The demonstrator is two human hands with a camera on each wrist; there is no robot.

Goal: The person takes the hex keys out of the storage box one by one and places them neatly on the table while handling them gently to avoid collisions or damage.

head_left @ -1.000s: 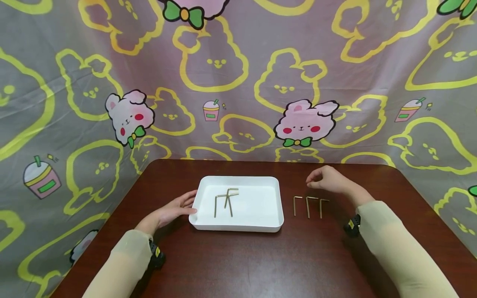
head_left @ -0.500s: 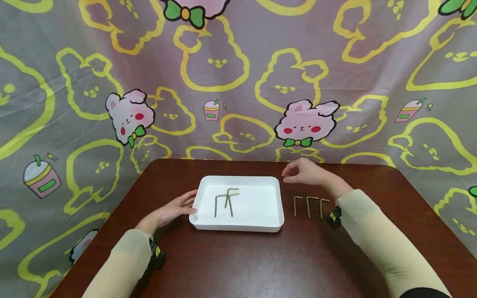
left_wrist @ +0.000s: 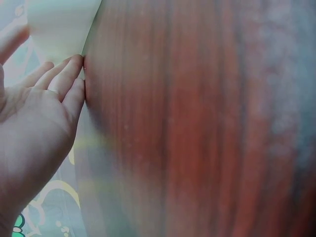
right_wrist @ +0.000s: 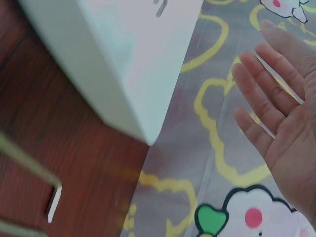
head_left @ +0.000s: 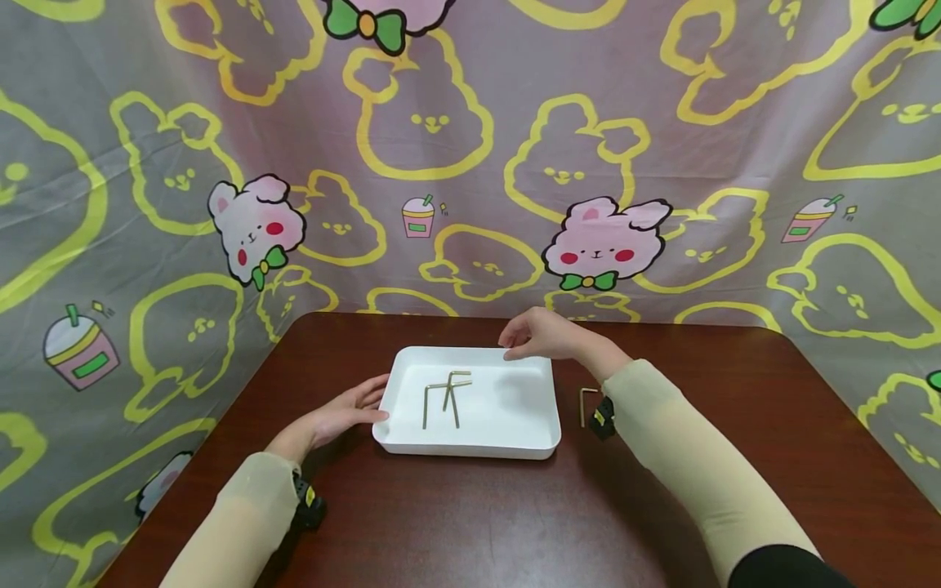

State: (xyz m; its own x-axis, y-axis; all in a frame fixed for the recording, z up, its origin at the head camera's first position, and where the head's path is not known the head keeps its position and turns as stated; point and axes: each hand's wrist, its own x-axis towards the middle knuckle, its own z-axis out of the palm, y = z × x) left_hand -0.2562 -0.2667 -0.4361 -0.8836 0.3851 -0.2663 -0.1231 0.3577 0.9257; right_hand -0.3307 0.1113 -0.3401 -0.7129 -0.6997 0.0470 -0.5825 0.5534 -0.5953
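White tray (head_left: pixel 507 412): touching left hand (head_left: pixel 344 415) | near right hand (head_left: pixel 547 335) | bent rods (head_left: pixel 425 408) inside

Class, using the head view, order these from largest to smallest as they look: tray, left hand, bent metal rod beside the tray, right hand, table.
1. Table
2. Tray
3. Left hand and right hand, too alike to rank
4. Bent metal rod

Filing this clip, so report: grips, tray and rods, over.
Left grip touching tray, left side. Right grip empty, raised near far rim. Three bent rods in tray, at least one outside. Right sleeve hides some table.
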